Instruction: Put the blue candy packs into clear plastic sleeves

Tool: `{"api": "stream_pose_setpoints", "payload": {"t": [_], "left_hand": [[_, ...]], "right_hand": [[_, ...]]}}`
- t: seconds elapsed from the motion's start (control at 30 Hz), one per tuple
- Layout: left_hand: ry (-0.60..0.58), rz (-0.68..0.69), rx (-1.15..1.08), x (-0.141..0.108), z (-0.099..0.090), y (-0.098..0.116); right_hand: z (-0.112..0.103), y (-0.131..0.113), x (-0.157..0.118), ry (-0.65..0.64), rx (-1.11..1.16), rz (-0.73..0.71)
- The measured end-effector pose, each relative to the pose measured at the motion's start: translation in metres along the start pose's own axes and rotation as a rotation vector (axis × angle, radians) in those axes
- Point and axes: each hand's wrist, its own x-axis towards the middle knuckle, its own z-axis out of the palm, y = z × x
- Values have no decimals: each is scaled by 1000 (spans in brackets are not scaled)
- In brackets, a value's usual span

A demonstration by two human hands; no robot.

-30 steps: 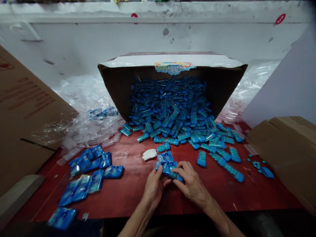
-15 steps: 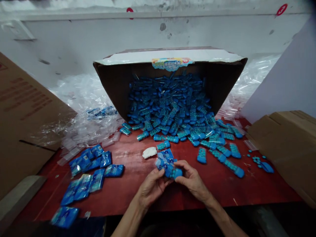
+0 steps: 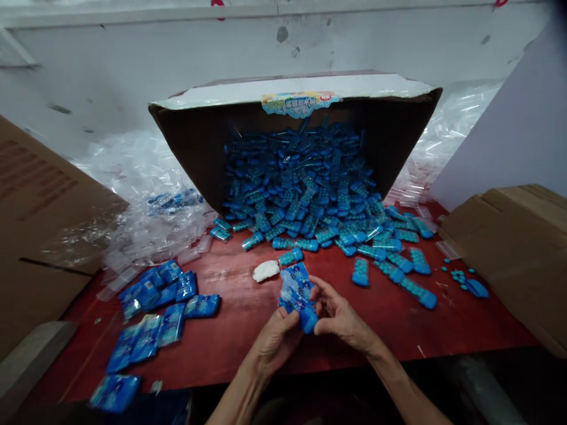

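Observation:
A printed blue wrapper (image 3: 295, 283) stands upright between my hands near the front of the red table. My left hand (image 3: 275, 341) is closed on its lower left edge, thumb in front. My right hand (image 3: 341, 316) has its fingers curled round a small clear pill-style bottle with a blue end (image 3: 309, 320), which lies against the wrapper's lower right side. How far the bottle sits inside the wrapper I cannot tell. Just behind are a white crumpled lump (image 3: 266, 271) and another small bottle (image 3: 290, 256) filled with turquoise balls.
A tipped carton (image 3: 177, 136) spills many such bottles (image 3: 305, 195) onto the table (image 3: 239, 348). Filled blue packets (image 3: 146, 339) lie left, beside clear plastic sleeves (image 3: 142, 218). Cardboard boxes (image 3: 509, 236) flank both sides. Loose turquoise balls (image 3: 458, 275) lie at right.
The bottle and wrapper have turned from lying sideways to more upright, the bottle's blue end now pointing down toward me. The view has shifted slightly.

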Motion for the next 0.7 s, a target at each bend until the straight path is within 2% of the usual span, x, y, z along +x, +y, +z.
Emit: {"api": "stream_pose_setpoints", "payload": {"t": [0.17,0.27,0.47,0.7], "left_hand": [[30,-41,77,-4,-2,1],[36,-50,101,-4,0,0],[149,45,97,-4,7,-8],[56,-18,98,-13,11,-3]], "right_hand": [[-4,-4,2,-103,-14,85],[-4,-6,2,-94,-63,69],[-3,7,-1,-59,-69,8],[-6,13,-2,-128,35,82]]}}
